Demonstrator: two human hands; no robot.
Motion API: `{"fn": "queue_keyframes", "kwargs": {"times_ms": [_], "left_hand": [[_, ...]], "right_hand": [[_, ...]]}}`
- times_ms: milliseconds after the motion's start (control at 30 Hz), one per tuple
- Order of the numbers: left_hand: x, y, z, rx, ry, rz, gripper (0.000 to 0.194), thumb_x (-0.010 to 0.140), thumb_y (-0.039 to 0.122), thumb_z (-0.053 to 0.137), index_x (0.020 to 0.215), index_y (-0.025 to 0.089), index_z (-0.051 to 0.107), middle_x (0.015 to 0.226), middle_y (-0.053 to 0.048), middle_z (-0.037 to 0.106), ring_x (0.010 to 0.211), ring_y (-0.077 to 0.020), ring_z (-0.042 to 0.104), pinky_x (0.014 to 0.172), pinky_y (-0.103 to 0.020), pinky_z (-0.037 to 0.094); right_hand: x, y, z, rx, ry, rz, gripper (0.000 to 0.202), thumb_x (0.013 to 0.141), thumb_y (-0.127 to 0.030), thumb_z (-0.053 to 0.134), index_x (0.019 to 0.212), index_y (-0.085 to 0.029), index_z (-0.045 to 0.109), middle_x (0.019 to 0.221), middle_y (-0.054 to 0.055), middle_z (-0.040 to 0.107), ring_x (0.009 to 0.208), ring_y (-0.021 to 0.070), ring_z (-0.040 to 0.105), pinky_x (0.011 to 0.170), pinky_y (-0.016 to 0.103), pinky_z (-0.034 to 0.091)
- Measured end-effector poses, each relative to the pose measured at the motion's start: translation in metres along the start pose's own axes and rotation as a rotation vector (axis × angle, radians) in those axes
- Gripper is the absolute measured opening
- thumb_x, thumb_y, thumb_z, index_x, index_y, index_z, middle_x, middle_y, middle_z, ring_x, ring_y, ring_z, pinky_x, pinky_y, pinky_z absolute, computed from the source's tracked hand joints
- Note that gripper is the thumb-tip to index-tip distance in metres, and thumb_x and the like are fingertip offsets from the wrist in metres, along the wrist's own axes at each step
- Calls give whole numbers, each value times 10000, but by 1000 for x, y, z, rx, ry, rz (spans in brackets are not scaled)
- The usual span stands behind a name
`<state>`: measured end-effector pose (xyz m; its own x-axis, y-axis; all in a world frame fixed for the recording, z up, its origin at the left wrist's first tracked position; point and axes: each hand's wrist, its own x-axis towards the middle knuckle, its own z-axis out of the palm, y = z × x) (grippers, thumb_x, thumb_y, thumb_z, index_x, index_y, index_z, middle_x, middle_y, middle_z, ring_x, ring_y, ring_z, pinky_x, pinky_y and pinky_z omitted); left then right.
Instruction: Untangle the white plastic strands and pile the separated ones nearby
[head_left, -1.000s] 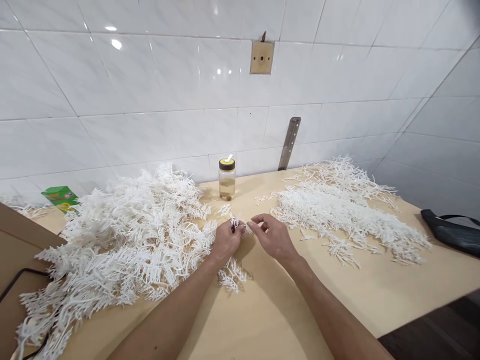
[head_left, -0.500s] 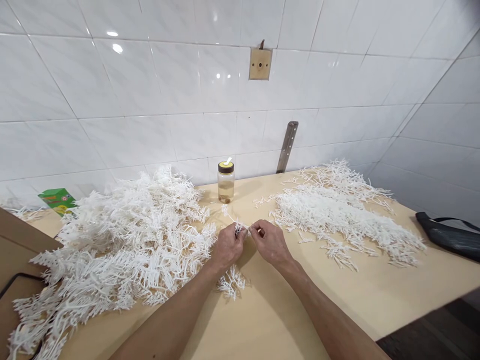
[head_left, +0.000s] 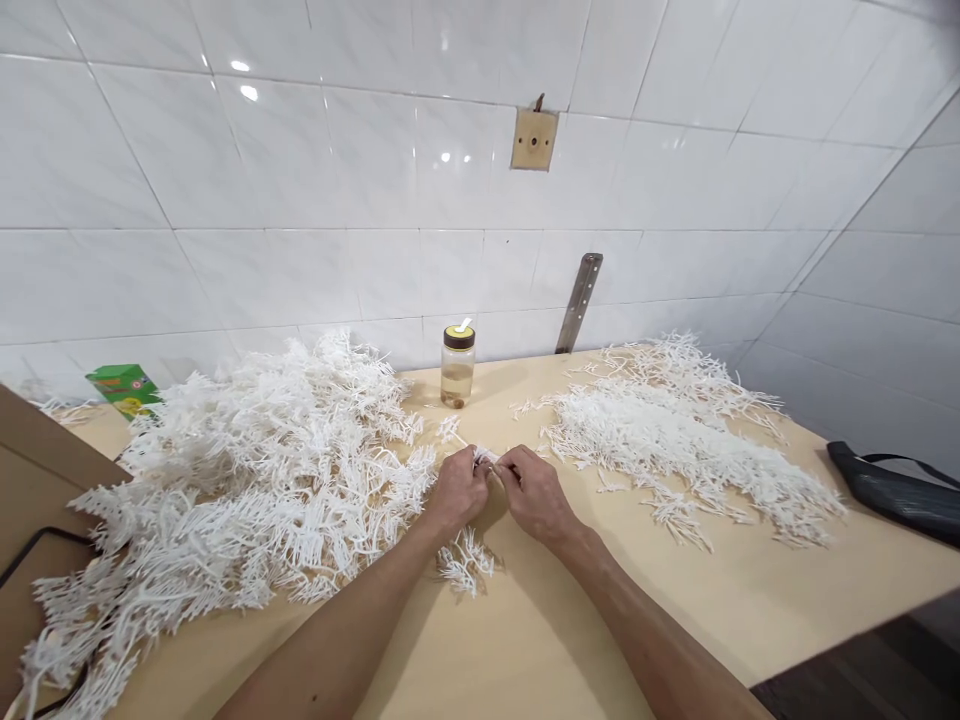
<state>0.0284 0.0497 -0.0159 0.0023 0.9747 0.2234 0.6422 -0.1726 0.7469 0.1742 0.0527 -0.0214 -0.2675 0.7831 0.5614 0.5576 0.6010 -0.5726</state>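
My left hand (head_left: 459,490) is closed around a white branched plastic sprig (head_left: 481,456), whose thin stem sticks out past the fingers. My right hand (head_left: 535,494) pinches at the same sprig, thumb and fingertips close against the left thumb. The exact grip point is too small to see clearly. Beside my left arm spreads a large heap of white sprigs (head_left: 277,490), linked in tangled strips. Below the left hand lies a small loose cluster of sprigs (head_left: 465,562). To the right of my hands is a flatter pile of loose white pieces (head_left: 682,440).
A lidded clear jar (head_left: 457,378) with yellowish liquid stands behind my hands. At the far left are a green box (head_left: 124,388) and a brown cardboard box (head_left: 52,460). A black bag (head_left: 892,490) lies at the table's right edge. A metal bracket (head_left: 579,302) leans against the tiled wall.
My right fingertips have come closer to my left thumb and now meet the sprig there. The whole view has shifted slightly; the piles look the same.
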Motion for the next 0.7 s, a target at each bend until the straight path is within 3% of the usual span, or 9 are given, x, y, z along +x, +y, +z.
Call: {"fn": "queue_keyframes", "kwargs": {"times_ms": [167,300,500,600,700], "left_hand": [[-4,1,0,-41,22,16,125,869,242,498,757,197,530,726,-32,587,677,-175,508,620,-284,327],[-4,8,-3,-222,-44,-23,149,868,291,518,760,191,542,713,-4,582,674,-158,503,619,-266,350],[-3,12,-2,-147,-42,-44,151,850,254,534,715,187,537,698,-16,588,661,-157,496,617,-274,329],[-3,8,-2,-196,-27,-89,165,830,275,554,691,187,540,657,-4,566,624,-147,483,589,-266,317],[-2,1,-2,-384,-6,-117,205,819,331,561,686,177,578,613,13,547,587,-130,476,573,-250,328]], "right_hand": [[3,11,-4,41,79,175,197,888,-312,517,742,-197,580,692,22,622,639,165,551,623,279,404],[6,19,-4,-44,148,145,225,893,-344,494,742,-194,567,680,33,614,641,178,547,644,299,399],[8,23,-1,-164,184,106,248,910,-350,426,731,-203,516,732,70,614,696,205,554,674,320,399],[11,34,-13,-239,268,258,246,894,-356,423,734,-201,527,742,89,628,694,220,545,673,333,392],[13,53,-33,-296,345,455,226,850,-362,474,718,-197,555,734,98,647,713,239,557,696,349,388]]}}
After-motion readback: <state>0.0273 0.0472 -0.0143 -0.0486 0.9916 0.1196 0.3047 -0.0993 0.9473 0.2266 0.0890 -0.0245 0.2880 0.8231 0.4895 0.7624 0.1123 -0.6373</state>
